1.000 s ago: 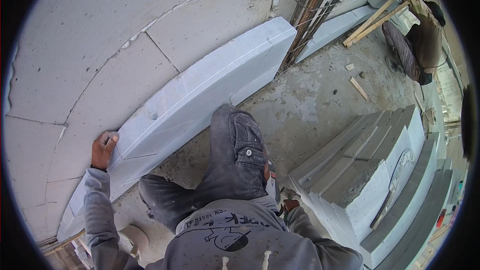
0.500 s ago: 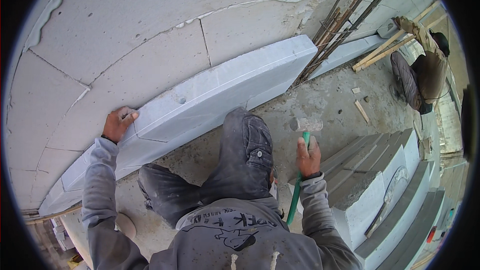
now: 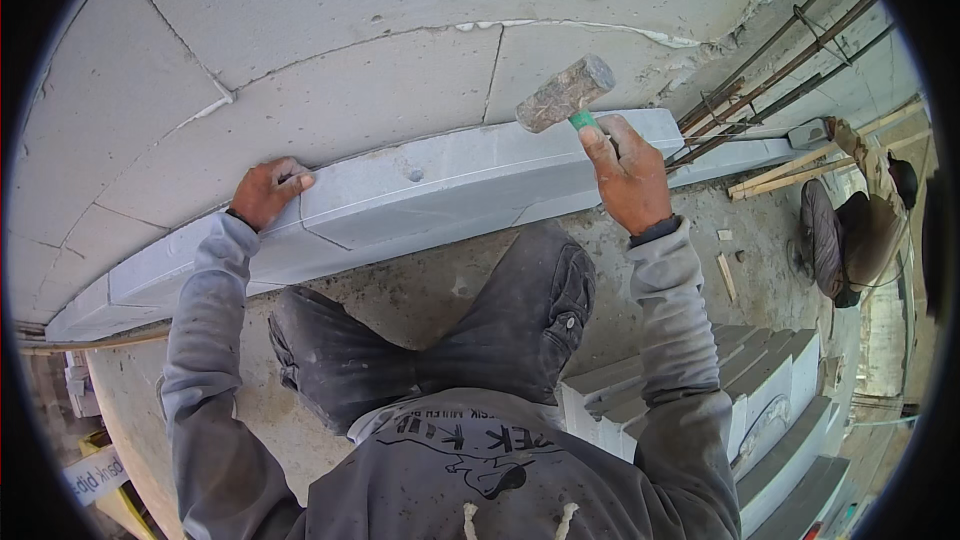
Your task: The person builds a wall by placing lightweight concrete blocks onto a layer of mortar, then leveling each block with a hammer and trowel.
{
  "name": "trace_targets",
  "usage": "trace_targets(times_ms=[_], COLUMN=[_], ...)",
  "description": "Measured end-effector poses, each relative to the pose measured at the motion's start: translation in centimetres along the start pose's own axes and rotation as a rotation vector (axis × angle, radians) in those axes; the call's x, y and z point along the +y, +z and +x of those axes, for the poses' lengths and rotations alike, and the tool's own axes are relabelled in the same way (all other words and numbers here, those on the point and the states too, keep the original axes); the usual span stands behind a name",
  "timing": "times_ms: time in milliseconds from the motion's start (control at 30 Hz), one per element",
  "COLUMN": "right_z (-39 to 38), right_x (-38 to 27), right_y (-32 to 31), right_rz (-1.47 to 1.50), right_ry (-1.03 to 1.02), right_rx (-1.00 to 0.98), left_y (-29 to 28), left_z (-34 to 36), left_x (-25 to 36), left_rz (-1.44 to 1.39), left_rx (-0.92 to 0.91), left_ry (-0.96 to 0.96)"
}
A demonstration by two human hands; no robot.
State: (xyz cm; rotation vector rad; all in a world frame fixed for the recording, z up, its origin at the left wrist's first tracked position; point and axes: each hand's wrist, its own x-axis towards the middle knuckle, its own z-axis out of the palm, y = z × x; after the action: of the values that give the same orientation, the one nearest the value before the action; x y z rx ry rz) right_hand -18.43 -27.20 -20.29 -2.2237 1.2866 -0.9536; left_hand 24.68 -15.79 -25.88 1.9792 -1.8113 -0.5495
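- The place is a building site.
- A raw wall of large pale blocks rises there, whitish paste bulging along one of its joints.
- Rusty steel rods, tied together, stand exposed beside it.
- The rough concrete floor is dirty, with a wood scrap lying on it.
- Block slabs are stacked nearby.
- The person grips a mallet.
- A co-worker crouches near timber battens.

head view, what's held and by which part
The right hand holds a hammer by its green handle, near the head; the left hand touches pale blocks.
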Motion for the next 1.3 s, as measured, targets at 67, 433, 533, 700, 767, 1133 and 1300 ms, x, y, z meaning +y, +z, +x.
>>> trace_targets(times_ms=[67, 433, 533, 700, 767, 1133, 1300], right_z=[0.5, 0.6, 1.3, 1.3, 1.0, 1.3, 1.2], right_x=[-0.3, -3.2, -3.8, -3.6, -3.8, -5.3, -5.4], right_y=[1.0, 3.4, 3.5, 6.0, 6.2, 6.9, 6.8], right_rz=[-0.016, -0.147, -0.019, -0.194, -0.284, -0.2, -0.216], right_ry=[-0.011, -0.152, -0.169, -0.229, -0.105, -0.251, -0.155], right_rx=[-0.004, -0.101, -0.101, -0.18, -0.267, -0.169, -0.284], left_y=[0.2, 0.2, 0.2, 0.3, 0.5, 0.7, 0.5], left_z=[-0.2, -0.3, -0.3, -0.4, -0.5, -0.4, -0.5], left_x=[0.0, -0.2, -0.1, -0.3, -0.6, -1.2, -0.6], left_rz=[-0.01, 0.074, 0.075, 0.091, 0.144, 0.087, 0.089], left_rx=[-0.003, 0.023, 0.053, 0.055, 0.082, 0.056, 0.07], left_ry=[-0.011, -0.038, 0.01, -0.02, -0.019, -0.01, -0.022])
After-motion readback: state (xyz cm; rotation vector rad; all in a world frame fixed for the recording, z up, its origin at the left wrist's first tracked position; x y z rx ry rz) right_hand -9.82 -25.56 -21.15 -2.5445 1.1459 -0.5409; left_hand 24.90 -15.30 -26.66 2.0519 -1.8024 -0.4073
